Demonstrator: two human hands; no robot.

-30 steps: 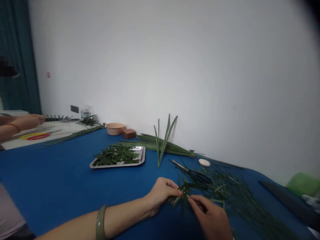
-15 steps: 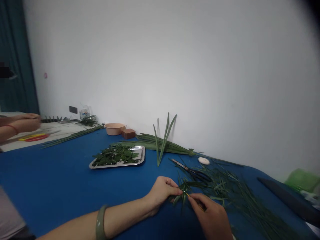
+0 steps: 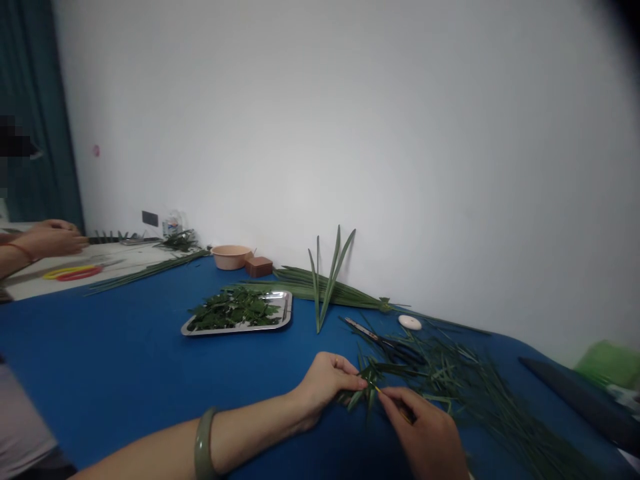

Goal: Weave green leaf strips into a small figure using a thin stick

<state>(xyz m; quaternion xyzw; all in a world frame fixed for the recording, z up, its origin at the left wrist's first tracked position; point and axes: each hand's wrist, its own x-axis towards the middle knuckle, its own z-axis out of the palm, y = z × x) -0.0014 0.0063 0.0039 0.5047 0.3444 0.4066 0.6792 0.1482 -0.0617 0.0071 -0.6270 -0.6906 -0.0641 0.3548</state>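
Observation:
My left hand (image 3: 327,381) pinches a small piece of knotted green leaf strips (image 3: 370,396), whose loose ends stick out around the fingertips. Between the thumb and fingers of my right hand (image 3: 425,430) is a thin yellow tool (image 3: 378,389), its exact kind unclear. The tool's tip meets the leaf piece close to my left thumb. Just beyond both hands lie dark-handled scissors (image 3: 393,348), partly covered by cut leaf strips (image 3: 445,377).
A metal tray (image 3: 287,308) of green leaves stands left of centre. Behind are a long leaf bundle (image 3: 345,293), upright blades (image 3: 330,287), a pink basin (image 3: 231,257), a brown box (image 3: 259,267) and a white disc (image 3: 410,323). A co-worker's hands (image 3: 57,240) are far left, near yellow-and-red scissors (image 3: 75,273).
The view has shifted slightly, so things sit a little further right. Both my hands keep their hold on the leaf piece and tool. The co-worker's hands have moved a little.

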